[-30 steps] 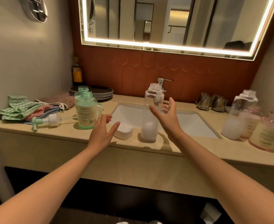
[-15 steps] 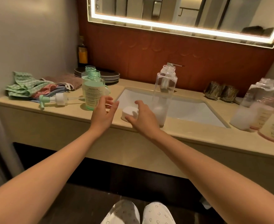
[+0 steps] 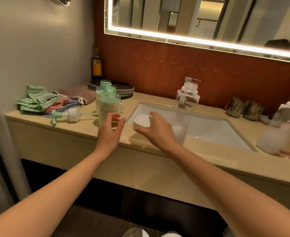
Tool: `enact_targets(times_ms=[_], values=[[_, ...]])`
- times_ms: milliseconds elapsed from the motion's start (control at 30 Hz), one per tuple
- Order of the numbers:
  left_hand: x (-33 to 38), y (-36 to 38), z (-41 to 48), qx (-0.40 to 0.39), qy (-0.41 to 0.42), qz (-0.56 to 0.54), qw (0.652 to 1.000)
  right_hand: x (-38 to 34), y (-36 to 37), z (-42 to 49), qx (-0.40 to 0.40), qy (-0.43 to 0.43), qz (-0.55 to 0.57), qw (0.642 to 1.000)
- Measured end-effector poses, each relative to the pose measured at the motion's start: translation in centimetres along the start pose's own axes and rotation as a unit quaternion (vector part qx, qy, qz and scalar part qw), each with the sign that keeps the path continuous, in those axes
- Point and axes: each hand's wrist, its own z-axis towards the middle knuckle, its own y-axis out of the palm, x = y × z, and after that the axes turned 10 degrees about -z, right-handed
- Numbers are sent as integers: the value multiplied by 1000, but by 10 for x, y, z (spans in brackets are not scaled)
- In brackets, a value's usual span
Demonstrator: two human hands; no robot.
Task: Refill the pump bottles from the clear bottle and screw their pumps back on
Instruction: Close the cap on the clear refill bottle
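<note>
Two green bottles (image 3: 108, 106) upright, mouths uncapped, left of sink (image 3: 217, 132); label print too blurred to read. Pump (image 3: 67, 115) lies flat on worktop (image 3: 75, 129), long axis left-right, nozzle leftward. Clear bottle (image 3: 183, 115) upright at sink's front edge. Right hand (image 3: 157, 130): fingers grasping white cap (image 3: 141, 123). Left hand (image 3: 109, 132): fingers loose, holding nothing, just before nearer green bottle.

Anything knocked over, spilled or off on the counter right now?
No spill visible. The mint-and-white pump lies on its side on the beige counter, left of two uncapped mint-green bottles; expected mid-refill. The tall clear bottle stands open at the edge of the white sink while the right hand grips a white round cap.
</note>
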Motion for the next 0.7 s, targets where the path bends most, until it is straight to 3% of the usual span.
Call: enact_targets(times_ms=[100, 300, 500, 700], values=[[11, 0, 13, 7, 16, -5, 1000, -13, -37, 13, 66, -40, 22, 997], [48, 35, 30, -50, 46, -39, 997, -12, -125, 35, 151, -77, 18, 985], [70, 90, 27, -161, -20, -66, 984, 31, -170, 49, 123, -21, -26, 992], [68, 148, 25, -193, -92, -104, 971, 59, -176, 61, 25, -28, 5, 999]])
